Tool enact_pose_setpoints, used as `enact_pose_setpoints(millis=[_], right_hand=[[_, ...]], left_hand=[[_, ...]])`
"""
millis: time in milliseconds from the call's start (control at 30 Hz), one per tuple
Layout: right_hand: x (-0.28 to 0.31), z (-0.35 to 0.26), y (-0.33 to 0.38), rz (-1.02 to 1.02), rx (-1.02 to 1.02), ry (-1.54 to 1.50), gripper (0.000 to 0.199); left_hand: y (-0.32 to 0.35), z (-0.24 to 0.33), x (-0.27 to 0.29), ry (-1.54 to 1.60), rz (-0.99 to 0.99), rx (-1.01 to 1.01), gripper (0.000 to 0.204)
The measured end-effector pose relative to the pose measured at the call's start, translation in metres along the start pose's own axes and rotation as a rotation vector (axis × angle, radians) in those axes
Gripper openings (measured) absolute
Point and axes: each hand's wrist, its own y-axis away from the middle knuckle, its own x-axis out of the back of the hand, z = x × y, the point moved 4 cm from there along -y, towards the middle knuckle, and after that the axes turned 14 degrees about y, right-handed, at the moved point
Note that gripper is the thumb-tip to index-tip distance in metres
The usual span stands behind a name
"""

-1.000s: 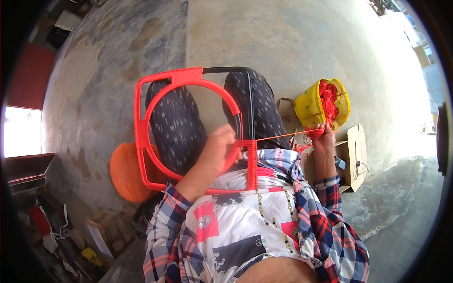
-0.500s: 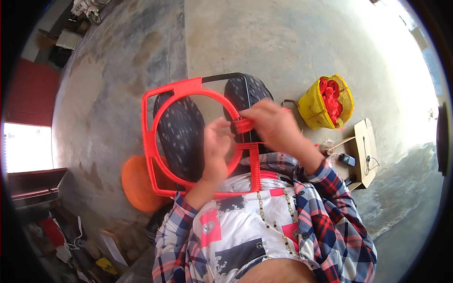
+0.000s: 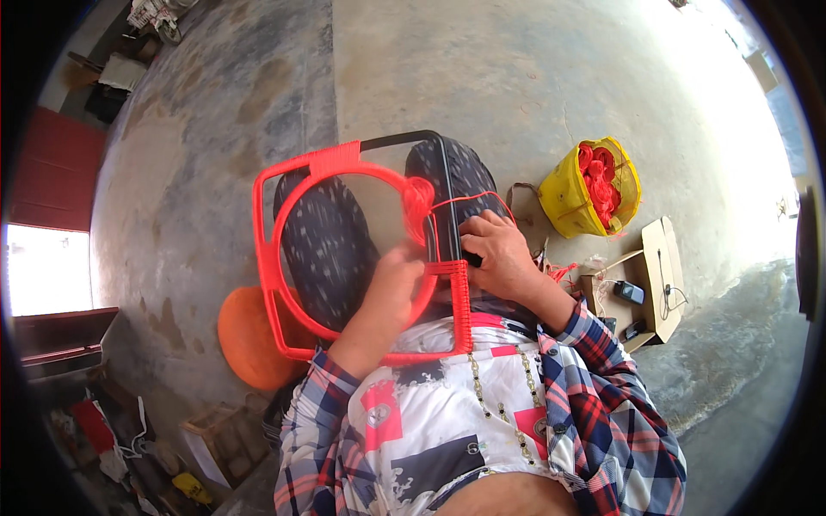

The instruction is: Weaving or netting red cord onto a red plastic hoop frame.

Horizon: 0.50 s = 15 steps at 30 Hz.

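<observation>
A squarish black frame (image 3: 450, 191) with a ring inside rests upon my lap. Red cord (image 3: 334, 157) wraps its left side, most of the ring and the lower right corner; the upper right bar is bare black. A bundle of red cord (image 3: 418, 202), smeared by motion, is at the ring's upper right. One strand runs from it over to my right hand (image 3: 502, 254), which is closed beside the frame's right bar, apparently on that strand. My left hand (image 3: 396, 284) is at the ring's right inner side, its fingers blurred and partly hidden.
A yellow bucket (image 3: 564, 191) of red cord bundles stands on the floor to the right. Below it are scissors (image 3: 540, 256) and an opened cardboard box (image 3: 661, 284) with a small dark device (image 3: 629, 292). An orange round object (image 3: 249, 340) is at left.
My hands, together at the ring's upper right before, have drawn apart and lower. The cord bundle has left my fingers, and a strand now stretches to the right hand.
</observation>
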Motion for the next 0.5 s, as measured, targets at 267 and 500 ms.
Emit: enact_pose_setpoints(millis=[267, 500], right_hand=[[0.034, 0.046, 0.024, 0.118, -0.272, -1.052, 0.012], [0.14, 0.123, 0.101, 0.56, -0.431, -1.613, 0.015]], left_hand=[[0.009, 0.004, -0.013, 0.111, -0.009, 0.084, 0.021], [0.019, 0.014, -0.031, 0.167, 0.01, 0.058, 0.021]])
